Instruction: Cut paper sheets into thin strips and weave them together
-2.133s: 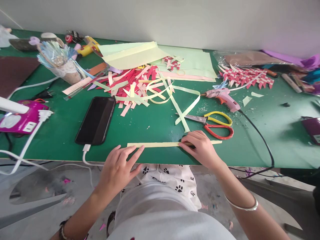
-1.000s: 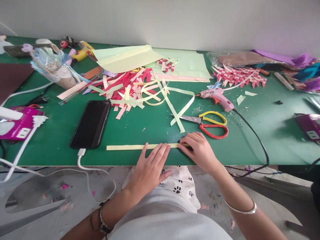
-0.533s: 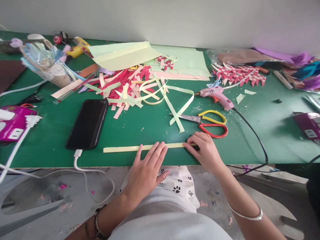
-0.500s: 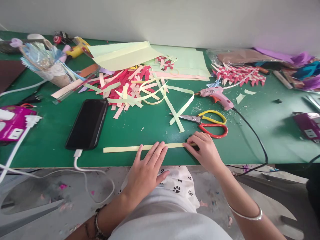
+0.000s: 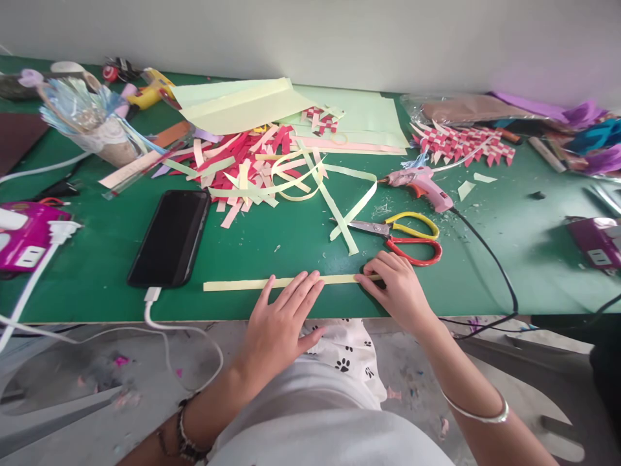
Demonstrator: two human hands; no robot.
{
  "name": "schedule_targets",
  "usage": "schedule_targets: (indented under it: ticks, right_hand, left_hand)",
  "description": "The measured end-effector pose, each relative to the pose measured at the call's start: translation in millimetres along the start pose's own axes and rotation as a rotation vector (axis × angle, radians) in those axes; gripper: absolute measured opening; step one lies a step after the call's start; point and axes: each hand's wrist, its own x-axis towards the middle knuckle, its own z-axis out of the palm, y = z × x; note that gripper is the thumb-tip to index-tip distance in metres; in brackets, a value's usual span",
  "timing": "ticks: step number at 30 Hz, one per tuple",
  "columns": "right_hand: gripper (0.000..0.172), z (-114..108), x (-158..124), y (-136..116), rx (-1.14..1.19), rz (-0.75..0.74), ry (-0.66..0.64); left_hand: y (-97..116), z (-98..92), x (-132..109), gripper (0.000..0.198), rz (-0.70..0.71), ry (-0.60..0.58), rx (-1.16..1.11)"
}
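A pale yellow paper strip (image 5: 237, 285) lies lengthwise near the front edge of the green table (image 5: 272, 249). My left hand (image 5: 286, 317) rests on it with fingers stretched out, the fingertips touching the strip's middle. At the strip's right end, the thumb and bent fingers of my right hand (image 5: 400, 291) pinch the paper; that end is partly hidden. Just beyond my right hand lie scissors (image 5: 383, 228) with one yellow and one red handle. Long pale green strips (image 5: 334, 213) curl on the table beyond the yellow strip.
A black phone (image 5: 169, 239) with a white cable lies left. Cut red and pink paper strips (image 5: 237, 168) are heaped behind. A pink glue gun (image 5: 422, 184) trails a black cord over the front edge. Woven red-and-white paper pieces (image 5: 466, 144) lie at the back right.
My left hand has shifted slightly left along the strip, fingers still spread. My right hand keeps its pinch at the right end. The strip lies almost the same.
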Motion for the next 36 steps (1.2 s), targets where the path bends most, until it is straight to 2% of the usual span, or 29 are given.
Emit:
schedule_targets:
  ticks: [7,18,23,27,29,30,33,36]
  right_hand:
    - [0.023,0.8,0.1,1.3,-0.016,-0.006,-0.008]
    - [0.025,2.4,-0.4,1.3,-0.037,-0.004,0.005]
    - [0.025,-1.3,-1.5,-2.4,-0.112,0.015,-0.009]
    - [0.021,-4.1,-3.1,-27.0,-0.36,0.022,0.093]
    - [0.029,0.2,-4.8,-49.1,-0.399,-0.031,0.132]
    - [0.034,4.3,-6.0,-61.1,-0.374,-0.096,0.114]
    - [0.055,21.5,-10.1,-90.5,-0.294,-0.317,-0.08]
    - [0.068,33.7,-14.9,-98.4,-0.262,-0.308,-0.158]
  left_hand:
    - [-11.4,-0.8,-2.8,0.063,0.068,-0.037,-0.033]
    - [-57.4,-13.0,-13.9,0.078,0.194,-0.203,-0.07]
    - [-72.7,-16.5,-24.1,0.079,0.167,-0.227,-0.045]
    - [-76.5,-16.5,-29.6,0.081,0.166,-0.214,-0.027]
    - [-75.9,-15.8,-29.6,0.082,0.165,-0.201,-0.025]
    - [-75.5,-15.4,-29.2,0.082,0.161,-0.197,-0.025]
    - [-74.9,-14.9,-28.2,0.081,0.15,-0.204,-0.028]
    - [-74.9,-16.1,-28.3,0.08,0.143,-0.226,-0.027]
